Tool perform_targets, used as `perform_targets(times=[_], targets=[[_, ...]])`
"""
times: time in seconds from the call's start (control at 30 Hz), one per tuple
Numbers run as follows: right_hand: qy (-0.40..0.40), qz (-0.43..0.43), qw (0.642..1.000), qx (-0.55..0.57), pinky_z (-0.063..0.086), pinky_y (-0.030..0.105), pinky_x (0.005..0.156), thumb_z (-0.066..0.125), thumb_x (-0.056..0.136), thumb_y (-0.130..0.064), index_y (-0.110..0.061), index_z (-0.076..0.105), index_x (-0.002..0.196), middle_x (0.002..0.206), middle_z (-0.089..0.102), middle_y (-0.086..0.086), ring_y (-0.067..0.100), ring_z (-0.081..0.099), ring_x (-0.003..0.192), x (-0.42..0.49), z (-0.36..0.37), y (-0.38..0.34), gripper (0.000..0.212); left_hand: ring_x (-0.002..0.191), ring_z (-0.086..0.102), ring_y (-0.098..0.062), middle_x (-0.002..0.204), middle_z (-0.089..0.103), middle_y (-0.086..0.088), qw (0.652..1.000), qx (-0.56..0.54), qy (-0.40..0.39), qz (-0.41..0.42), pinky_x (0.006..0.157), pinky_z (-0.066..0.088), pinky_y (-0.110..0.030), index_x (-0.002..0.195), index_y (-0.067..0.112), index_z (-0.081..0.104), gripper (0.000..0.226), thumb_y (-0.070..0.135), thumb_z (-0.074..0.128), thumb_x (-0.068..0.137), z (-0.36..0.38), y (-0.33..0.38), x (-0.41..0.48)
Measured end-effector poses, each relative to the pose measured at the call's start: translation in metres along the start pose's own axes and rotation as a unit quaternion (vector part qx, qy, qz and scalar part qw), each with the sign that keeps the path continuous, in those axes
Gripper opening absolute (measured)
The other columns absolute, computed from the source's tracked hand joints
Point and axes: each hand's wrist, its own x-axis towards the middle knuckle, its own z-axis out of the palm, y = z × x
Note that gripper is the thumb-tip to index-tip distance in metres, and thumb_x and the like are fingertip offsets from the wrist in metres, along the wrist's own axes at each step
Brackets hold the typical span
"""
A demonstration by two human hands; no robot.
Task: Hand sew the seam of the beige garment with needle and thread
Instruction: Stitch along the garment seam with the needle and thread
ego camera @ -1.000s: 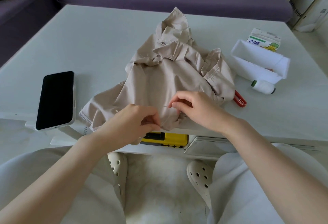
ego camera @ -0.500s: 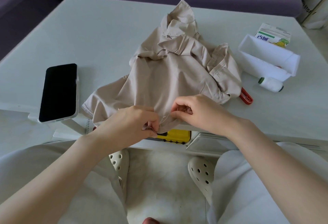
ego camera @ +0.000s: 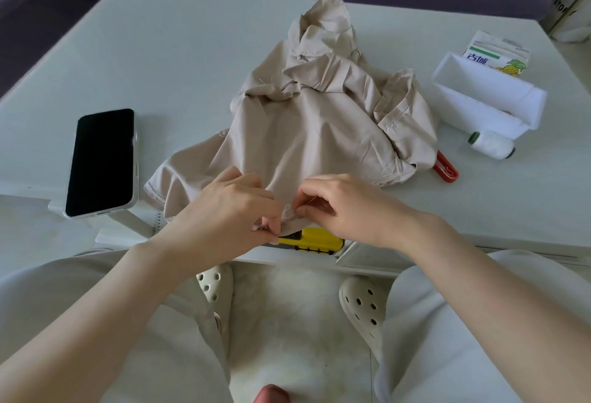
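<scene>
The beige garment [ego camera: 307,121] lies crumpled on the white table [ego camera: 160,51], with its near edge hanging over the front. My left hand [ego camera: 230,207] pinches that edge of the garment at the table's front. Close to its right, my right hand [ego camera: 345,204] has its thumb and fingers pinched together at the fabric, where a thin pale thread [ego camera: 287,211] loops between the two hands. The needle itself is too small to make out.
A black phone [ego camera: 102,159] lies at the left. At the right sit a white thread spool [ego camera: 492,145], a red tool [ego camera: 446,169], a white tray [ego camera: 489,99] and a carton [ego camera: 497,54]. A yellow box [ego camera: 313,239] sits under the table edge. My knees and shoes are below.
Both hands have drawn closer together at the garment's near edge, and the right hand has moved down toward the fabric fold. The camera has tilted slightly.
</scene>
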Motion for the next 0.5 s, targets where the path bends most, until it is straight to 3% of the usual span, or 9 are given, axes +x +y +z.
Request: perform_targets(times=[0.17, 0.3, 0.4, 0.5], targets=[[-0.007, -0.005, 1.0, -0.021, 0.036, 0.016, 0.064, 0.055, 0.094, -0.019, -0.017, 0.063, 0.096, 0.078, 0.048, -0.021, 0.0, 0.043, 0.073, 0.0, 0.0, -0.002, 0.009, 0.068, 0.046, -0.007, 0.06, 0.054, 0.019, 1.0, 0.002, -0.001, 0.007, 0.071, 0.032, -0.024, 0.063, 0.031, 0.063, 0.01, 0.037, 0.072, 0.064, 0.001, -0.003, -0.001], [0.069, 0.008, 0.997, -0.015, 0.037, 0.026, 0.057, 0.044, 0.099, -0.02, -0.017, 0.051, 0.098, 0.073, 0.058, -0.006, 0.011, 0.05, 0.061, 0.001, -0.004, -0.001, 0.008, 0.068, 0.045, -0.002, 0.065, 0.05, 0.019, 0.999, -0.009, 0.006, -0.05, 0.073, 0.032, -0.019, 0.07, 0.031, 0.056, 0.03, 0.06, 0.053, 0.076, 0.003, 0.0, 0.0], [0.148, 0.075, 0.982, 0.096, 0.036, 0.025, 0.057, 0.04, 0.101, -0.019, -0.02, 0.044, 0.093, 0.062, 0.05, -0.01, 0.004, 0.046, 0.055, 0.004, -0.009, -0.003, 0.009, 0.069, 0.047, -0.003, 0.075, 0.047, 0.016, 0.99, -0.053, 0.052, -0.117, 0.071, 0.035, -0.018, 0.079, 0.025, 0.051, 0.034, 0.058, 0.045, 0.084, 0.007, 0.001, 0.007], [0.22, 0.132, 0.929, 0.265, 0.039, 0.015, 0.061, 0.036, 0.102, -0.014, -0.022, 0.046, 0.088, 0.055, 0.055, -0.012, 0.004, 0.047, 0.057, 0.007, -0.018, -0.007, 0.018, 0.079, 0.046, -0.005, 0.092, 0.051, 0.009, 0.978, -0.1, 0.071, -0.167, 0.074, 0.036, -0.009, 0.097, 0.016, 0.06, 0.021, 0.035, 0.057, 0.09, 0.015, 0.001, 0.016]])
